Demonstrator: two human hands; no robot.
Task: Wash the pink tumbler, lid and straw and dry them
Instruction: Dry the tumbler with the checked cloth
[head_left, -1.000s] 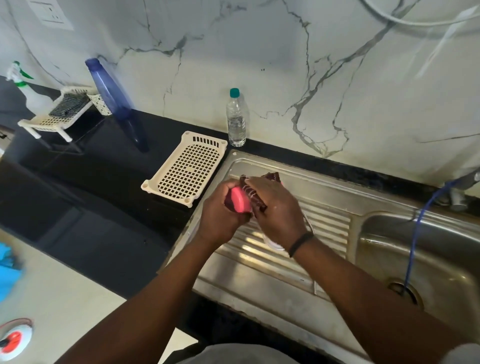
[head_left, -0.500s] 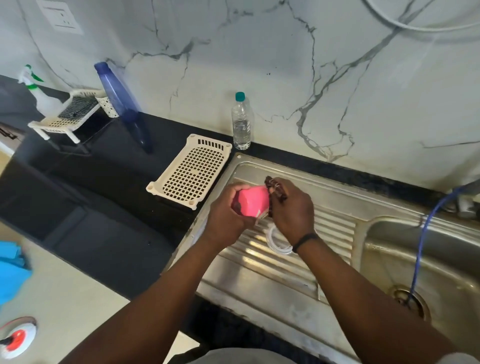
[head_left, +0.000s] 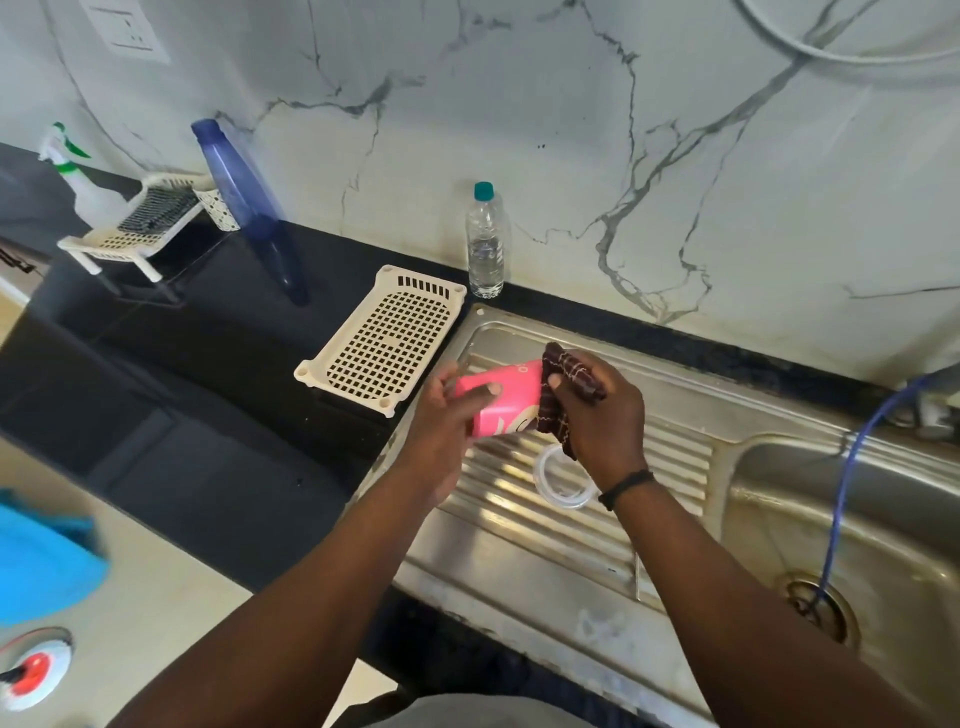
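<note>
While the left hand (head_left: 441, 415) grips the pink tumbler (head_left: 501, 397) above the drainboard (head_left: 675, 410), the right hand (head_left: 597, 415), clutching the checked cloth (head_left: 563, 376), should wipe right round its rim.

Hands and tumbler over the drainboard, sink to the right.

The left hand (head_left: 441, 415) holds the tumbler (head_left: 501, 397) above the drainboard (head_left: 519, 566); the right hand (head_left: 605, 415) presses a cloth (head_left: 563, 384) to its right end. The lid (head_left: 558, 480) lies on the drainboard below them. A tray (head_left: 384, 338) sits on the counter (head_left: 182, 389) left of the drainboard; a bottle (head_left: 485, 244) stands at the counter's back edge.
</note>
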